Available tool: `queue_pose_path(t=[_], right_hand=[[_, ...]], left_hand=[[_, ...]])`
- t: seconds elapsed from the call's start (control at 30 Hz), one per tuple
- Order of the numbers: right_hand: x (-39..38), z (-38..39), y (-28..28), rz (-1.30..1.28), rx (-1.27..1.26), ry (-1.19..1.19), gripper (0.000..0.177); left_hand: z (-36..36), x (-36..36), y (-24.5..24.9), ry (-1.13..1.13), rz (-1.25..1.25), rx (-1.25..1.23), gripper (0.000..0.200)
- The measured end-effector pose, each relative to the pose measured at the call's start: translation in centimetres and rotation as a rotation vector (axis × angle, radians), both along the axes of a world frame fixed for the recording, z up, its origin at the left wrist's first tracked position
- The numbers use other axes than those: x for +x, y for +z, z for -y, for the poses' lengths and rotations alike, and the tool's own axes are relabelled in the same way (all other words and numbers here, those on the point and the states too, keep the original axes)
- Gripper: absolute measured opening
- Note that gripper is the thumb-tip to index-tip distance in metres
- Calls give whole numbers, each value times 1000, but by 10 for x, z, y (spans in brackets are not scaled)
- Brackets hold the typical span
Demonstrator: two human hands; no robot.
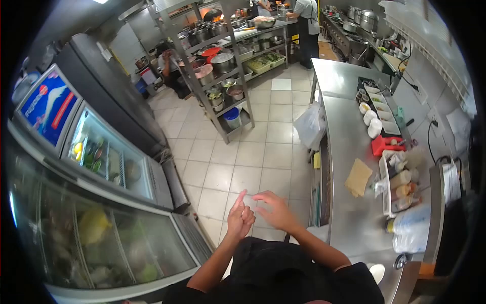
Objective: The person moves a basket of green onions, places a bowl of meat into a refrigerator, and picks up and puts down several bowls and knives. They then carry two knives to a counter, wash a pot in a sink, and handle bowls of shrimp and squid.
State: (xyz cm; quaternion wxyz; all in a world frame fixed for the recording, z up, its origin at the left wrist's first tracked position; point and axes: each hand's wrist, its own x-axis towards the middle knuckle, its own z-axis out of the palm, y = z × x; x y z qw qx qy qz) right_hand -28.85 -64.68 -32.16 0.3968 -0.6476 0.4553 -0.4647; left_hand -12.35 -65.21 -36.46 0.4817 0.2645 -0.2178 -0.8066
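Both hands are raised in front of my dark-clothed body, over the tiled floor. My left hand (pixel 241 219) has one finger pointing up and the others curled into the palm; whether anything small is inside them is hidden. Just to its right, my right hand (pixel 277 212) is held with thumb and fingers curved and apart, and nothing solid shows between them. A small gap separates the two hands. Nearest on the right is the steel counter (pixel 347 215), with a tan cloth (pixel 359 177) lying on it.
Glass-door fridges (pixel 114 157) line the left. A steel shelf rack (pixel 223 83) with pots stands ahead. Along the counter are a white basket of bottles (pixel 387 187), a red holder (pixel 387 145) and a hanging plastic bag (pixel 310 126). Other people (pixel 307 30) stand at the back.
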Motion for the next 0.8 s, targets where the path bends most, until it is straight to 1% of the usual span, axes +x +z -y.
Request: queue_pose_path(t=[0.03, 0.07, 0.1, 0.13, 0.17, 0.2, 0.23, 0.3, 0.33, 0.37, 0.43, 0.47, 0.5, 0.53, 0.57, 0.63, 0.67, 0.7, 0.73, 0.77, 0.8], right_hand=[[-3, 17, -5, -101, -164, -41, 28], [-1, 36, -7, -211, -325, -75, 30], [0, 57, -5, -222, -317, -68, 30], [2, 78, -4, -311, -376, 7, 32], [4, 101, -5, -397, -436, 93, 33], [7, 126, -14, -389, -429, 163, 39], [5, 157, -21, -390, -415, 192, 39], [-5, 217, -31, -472, -409, 294, 42], [-17, 244, -31, -493, -354, 287, 41], [-34, 288, -28, -529, -380, 286, 41], [-68, 335, -30, -421, -309, 181, 42], [-89, 358, -27, -422, -349, 100, 38], [-112, 381, -26, -419, -337, 87, 38], [-137, 406, -23, -443, -384, -43, 33], [-156, 432, -22, -461, -434, -176, 29], [-183, 470, 7, -217, -284, -511, 24], [-207, 488, -2, -139, -191, -595, 23], [-232, 503, -12, -62, -95, -670, 24], [-256, 520, -21, 23, -16, -655, 22], [-275, 531, -30, 31, -7, -651, 22], [-293, 546, -41, 79, 142, -627, 21]], left_hand=[[24, -6, -19, -7, -3, -3, 53], [46, -6, -36, -10, -6, -83, 54], [67, -9, -48, -6, -9, -154, 56], [85, -22, -22, -40, -29, -130, 58], [110, -28, -13, -49, -71, -94, 57], [136, -33, -14, -51, -130, -62, 56], [165, -40, -17, -58, -192, -34, 56], [223, -55, -26, -86, -308, 28, 57], [254, -64, -27, -111, -359, 58, 58], [287, -78, -26, -143, -419, 80, 60], [344, -115, -15, -179, -504, 143, 62], [381, -135, -6, -275, -600, 183, 61], [416, -153, 0, -372, -680, 228, 65], [448, -173, 14, -477, -495, 93, 70], [480, -191, 13, -489, -481, 99, 70], [549, -223, 6, -773, -99, -373, 70], [583, -234, 3, -838, 26, -416, 73], [618, -243, -12, -846, 35, -408, 73], [653, -250, -44, -903, 214, -459, 69], [690, -255, -82, -951, 393, -511, 66], [721, -250, -143, -839, 618, -494, 62]])
